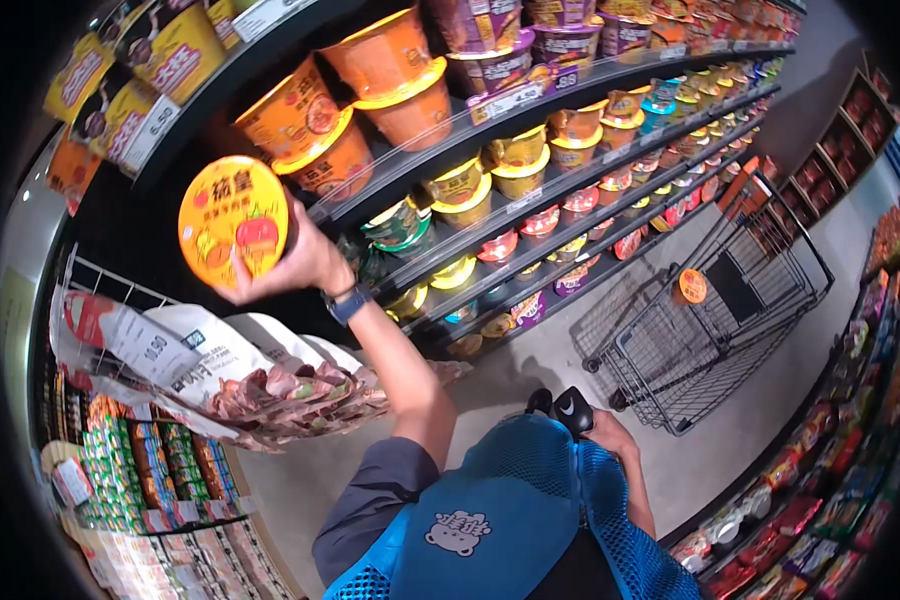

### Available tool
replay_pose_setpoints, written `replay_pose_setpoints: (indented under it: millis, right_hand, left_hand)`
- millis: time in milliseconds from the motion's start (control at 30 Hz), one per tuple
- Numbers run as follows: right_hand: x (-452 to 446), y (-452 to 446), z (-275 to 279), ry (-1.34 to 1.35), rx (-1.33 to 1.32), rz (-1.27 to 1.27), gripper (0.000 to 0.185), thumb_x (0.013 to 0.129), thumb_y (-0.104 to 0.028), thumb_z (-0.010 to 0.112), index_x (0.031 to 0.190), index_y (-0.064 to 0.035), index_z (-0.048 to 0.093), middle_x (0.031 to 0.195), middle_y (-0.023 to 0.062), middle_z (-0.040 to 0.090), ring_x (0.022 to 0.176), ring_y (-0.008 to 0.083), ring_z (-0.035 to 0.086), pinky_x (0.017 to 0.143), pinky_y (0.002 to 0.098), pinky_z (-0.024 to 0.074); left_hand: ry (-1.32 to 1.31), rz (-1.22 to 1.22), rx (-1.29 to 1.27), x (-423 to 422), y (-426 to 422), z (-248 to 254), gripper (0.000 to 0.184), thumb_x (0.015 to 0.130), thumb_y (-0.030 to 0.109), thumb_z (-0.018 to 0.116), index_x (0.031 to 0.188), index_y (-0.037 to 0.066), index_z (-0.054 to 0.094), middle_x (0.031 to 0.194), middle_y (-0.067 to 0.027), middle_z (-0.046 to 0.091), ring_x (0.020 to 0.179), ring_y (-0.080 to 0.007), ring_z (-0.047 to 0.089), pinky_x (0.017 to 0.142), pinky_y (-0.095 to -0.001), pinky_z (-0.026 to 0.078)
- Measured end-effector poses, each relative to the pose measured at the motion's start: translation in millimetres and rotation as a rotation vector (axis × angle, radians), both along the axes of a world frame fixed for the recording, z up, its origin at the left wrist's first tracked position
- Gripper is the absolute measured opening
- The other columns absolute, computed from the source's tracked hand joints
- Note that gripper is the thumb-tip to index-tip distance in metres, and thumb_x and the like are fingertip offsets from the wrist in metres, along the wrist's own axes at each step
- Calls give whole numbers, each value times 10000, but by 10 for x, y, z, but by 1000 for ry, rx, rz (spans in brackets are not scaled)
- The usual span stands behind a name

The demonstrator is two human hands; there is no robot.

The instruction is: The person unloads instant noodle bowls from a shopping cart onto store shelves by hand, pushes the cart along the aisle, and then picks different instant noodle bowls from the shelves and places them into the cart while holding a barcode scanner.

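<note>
My left hand (305,262) is raised at the upper left, closed around an instant noodle cup (232,220). The cup's round yellow-orange lid, with printed tomatoes and dark lettering, faces me. Just behind it, similar orange noodle cups (295,118) stand stacked on the shelf. A dark watch band circles my left wrist. Low in front of my body, my right hand (610,436) has its fingers curled beside a black object (573,410) with a white curved mark. I cannot make out what that object is, and part of the hand is hidden.
A wire shopping cart (670,340) stands on the right, with one orange-lidded cup (690,286) in it. Shelves of noodle cups (520,165) run along the front. A hanging display of bagged goods (280,390) is under my left arm. Packaged goods (800,510) line the right side.
</note>
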State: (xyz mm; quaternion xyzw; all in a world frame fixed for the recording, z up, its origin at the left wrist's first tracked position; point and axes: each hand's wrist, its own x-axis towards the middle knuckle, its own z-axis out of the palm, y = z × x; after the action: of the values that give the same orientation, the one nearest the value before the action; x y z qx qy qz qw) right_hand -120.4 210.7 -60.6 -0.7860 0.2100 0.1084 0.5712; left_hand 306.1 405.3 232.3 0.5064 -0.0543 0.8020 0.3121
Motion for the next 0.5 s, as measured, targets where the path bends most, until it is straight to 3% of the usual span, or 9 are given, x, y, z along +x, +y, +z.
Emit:
replay_pose_setpoints:
  millis: [100,167,200,233,300,400,500]
  right_hand:
    - [-68,-27,129,1,-32,-37,413,724,-161,750,1084,4,634,926,200,706,852,235,696,763,367,521]
    - [-123,-108,378,14,-76,-71,418,713,-164,750,1081,-1,637,924,216,698,848,265,700,768,372,523]
    - [-193,-163,329,-3,-182,-122,405,704,-151,744,1068,-2,642,914,222,691,834,296,701,774,383,525]
    - [-257,-196,212,-83,-252,-261,376,703,-119,729,1052,-1,649,896,223,686,832,300,703,775,388,527]
    - [-312,-245,666,-204,-281,-420,387,752,-117,750,1097,10,628,937,223,695,891,310,702,793,369,527]
    - [-695,-351,1287,-268,-92,-429,457,741,-119,804,1146,8,633,1018,135,716,935,213,686,845,339,517]
    - [-1079,-270,1814,-604,-150,-385,490,712,-115,837,1133,30,634,1015,133,718,930,211,688,859,327,511]
  left_hand:
    - [119,-155,-238,-612,-268,-84,669,645,99,909,1131,30,456,1226,-187,454,1163,-344,504,1069,-492,393]
    - [174,-826,-453,-1061,-372,-183,602,751,108,848,1190,40,442,1211,-148,479,1161,-296,531,1008,-444,466]
    - [282,-1264,-434,-1377,-421,-184,481,882,212,738,1211,35,435,1238,-135,487,1170,-269,536,965,-427,502]
    - [413,-1495,-403,-1545,-438,-247,500,914,305,690,1260,42,443,1260,-120,520,1187,-252,539,978,-427,494]
    - [696,-2021,-551,-1605,-378,-667,535,936,341,663,1334,29,489,1309,-104,586,1171,-255,585,977,-444,502]
    - [990,-2234,-575,-1892,-524,-1061,598,924,361,675,1378,27,475,1375,-119,560,1202,-269,586,936,-463,536]
    - [1245,-2323,-517,-2285,-563,-1379,610,922,360,678,1385,27,462,1360,-118,568,1190,-266,594,939,-445,540]
